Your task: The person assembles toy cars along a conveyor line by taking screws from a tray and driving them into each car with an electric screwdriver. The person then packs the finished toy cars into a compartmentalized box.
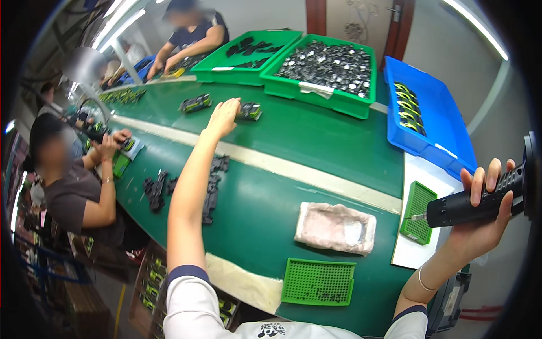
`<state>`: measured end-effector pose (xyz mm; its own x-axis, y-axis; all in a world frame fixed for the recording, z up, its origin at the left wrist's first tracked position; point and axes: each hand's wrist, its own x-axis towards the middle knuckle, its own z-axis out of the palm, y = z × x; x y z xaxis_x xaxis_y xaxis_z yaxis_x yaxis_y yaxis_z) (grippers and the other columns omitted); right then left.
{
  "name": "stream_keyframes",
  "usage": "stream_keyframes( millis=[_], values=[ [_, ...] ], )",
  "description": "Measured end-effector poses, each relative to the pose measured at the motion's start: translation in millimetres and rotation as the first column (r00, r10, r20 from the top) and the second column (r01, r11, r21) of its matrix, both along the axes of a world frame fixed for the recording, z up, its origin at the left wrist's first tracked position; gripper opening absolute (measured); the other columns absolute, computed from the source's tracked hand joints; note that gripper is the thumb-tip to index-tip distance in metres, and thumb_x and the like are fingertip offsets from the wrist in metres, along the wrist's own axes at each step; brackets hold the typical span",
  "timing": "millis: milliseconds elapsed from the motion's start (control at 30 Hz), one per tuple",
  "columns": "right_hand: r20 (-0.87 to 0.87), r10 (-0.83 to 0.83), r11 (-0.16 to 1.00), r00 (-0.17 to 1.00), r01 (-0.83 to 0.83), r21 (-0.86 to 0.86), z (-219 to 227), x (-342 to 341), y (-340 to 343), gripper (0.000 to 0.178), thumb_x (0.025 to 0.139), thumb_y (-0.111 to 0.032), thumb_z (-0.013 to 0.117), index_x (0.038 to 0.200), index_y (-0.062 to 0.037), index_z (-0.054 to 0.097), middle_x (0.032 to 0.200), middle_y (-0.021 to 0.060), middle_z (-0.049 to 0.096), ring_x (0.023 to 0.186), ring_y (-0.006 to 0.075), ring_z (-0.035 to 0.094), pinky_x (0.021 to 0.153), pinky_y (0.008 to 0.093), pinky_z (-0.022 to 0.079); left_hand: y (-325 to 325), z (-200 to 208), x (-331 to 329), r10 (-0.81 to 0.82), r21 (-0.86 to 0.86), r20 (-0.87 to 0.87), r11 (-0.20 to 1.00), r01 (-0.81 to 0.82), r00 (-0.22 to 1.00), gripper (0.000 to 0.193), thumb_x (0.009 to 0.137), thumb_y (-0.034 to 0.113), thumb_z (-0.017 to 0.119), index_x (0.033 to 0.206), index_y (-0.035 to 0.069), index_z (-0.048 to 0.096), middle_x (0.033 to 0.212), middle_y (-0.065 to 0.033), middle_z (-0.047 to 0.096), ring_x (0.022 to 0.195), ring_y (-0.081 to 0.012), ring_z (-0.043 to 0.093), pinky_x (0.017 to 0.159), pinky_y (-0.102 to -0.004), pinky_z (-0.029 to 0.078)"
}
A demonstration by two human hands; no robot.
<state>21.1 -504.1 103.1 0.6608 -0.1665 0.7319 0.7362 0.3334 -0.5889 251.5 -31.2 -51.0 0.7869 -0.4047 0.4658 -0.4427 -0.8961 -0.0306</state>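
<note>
My left arm stretches far across the green bench, and my left hand [224,117] has its fingers closed at the left end of a small black-and-green device part [250,111]. The palm hides some of the grip. A similar black-and-green part [195,103] lies just to the left of it. On the right, my right hand [486,206] is wrapped round a black electric screwdriver [460,208], held nearly level. Its bit points left, over a green perforated screw tray [419,213] on a white board [407,254].
Green bins [316,93] of small parts and a blue bin [433,113] line the far side. Nearer are a padded block [333,229], another green perforated tray [318,282] with screws, and black plastic pieces [212,195]. Two co-workers [73,192] work at the left and far left.
</note>
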Motion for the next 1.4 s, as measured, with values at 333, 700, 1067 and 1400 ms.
stream_keyframes(
  millis=[333, 700, 1067, 1400],
  values=[
    [0.008, 0.087, 0.989, 0.996, -0.087, 0.116, 8.2, -8.0, -7.6, 0.047, 0.082, -0.022, 0.055, 0.115, 0.0022, 0.032, 0.093, 0.0065, 0.032, 0.077, 0.012, 0.04, 0.072, 0.0296, 0.04, -69.8, 34.3, 1.9, -0.107, 0.09, -0.164, 0.988, 0.123, 0.981, 0.039, 0.063, 0.016, 0.072, 0.09, 0.01, 0.044, 0.089, -0.0046, 0.058, 0.091, -0.0244, 0.055, 0.091, -0.045, 0.034],
    [0.057, 0.279, 0.958, 0.959, -0.273, -0.09, -29.9, -1.1, 34.0, 0.076, 0.073, -0.047, 0.058, 0.125, -0.0029, 0.025, 0.092, 0.0058, 0.036, 0.063, 0.0132, 0.043, 0.056, 0.0286, 0.041, -231.4, 29.8, -194.2, -0.671, -0.225, -0.175, 0.74, 0.634, 0.72, 0.035, 0.064, 0.019, 0.071, 0.096, 0.011, 0.056, 0.108, -0.0108, 0.054, 0.098, -0.0298, 0.05, 0.083, -0.039, 0.042],
    [-0.082, 0.351, 0.904, 0.933, -0.36, -0.229, -95.3, -45.2, 48.6, 0.092, 0.066, -0.066, 0.058, 0.131, -0.0155, 0.019, 0.082, 0.0042, 0.041, 0.054, 0.0151, 0.05, 0.048, 0.0296, 0.044, -222.4, -10.2, -203.6, -0.637, -0.274, 0.059, 0.73, 0.626, 0.768, 0.036, 0.062, 0.02, 0.072, 0.095, 0.013, 0.06, 0.116, -0.0068, 0.055, 0.098, -0.0257, 0.053, 0.08, -0.0376, 0.045],
    [-0.26, 0.22, 0.892, 0.94, -0.302, -0.336, -109.3, -45.5, 52.1, 0.083, 0.069, -0.062, 0.059, 0.128, -0.0188, 0.02, 0.081, 0.0047, 0.042, 0.055, 0.016, 0.052, 0.053, 0.0308, 0.045, -222.8, -13.1, -204.7, -0.631, -0.289, 0.074, 0.728, 0.622, 0.772, 0.037, 0.063, 0.024, 0.071, 0.097, 0.014, 0.061, 0.116, -0.0065, 0.054, 0.099, -0.0248, 0.053, 0.08, -0.037, 0.044]
  ],
)
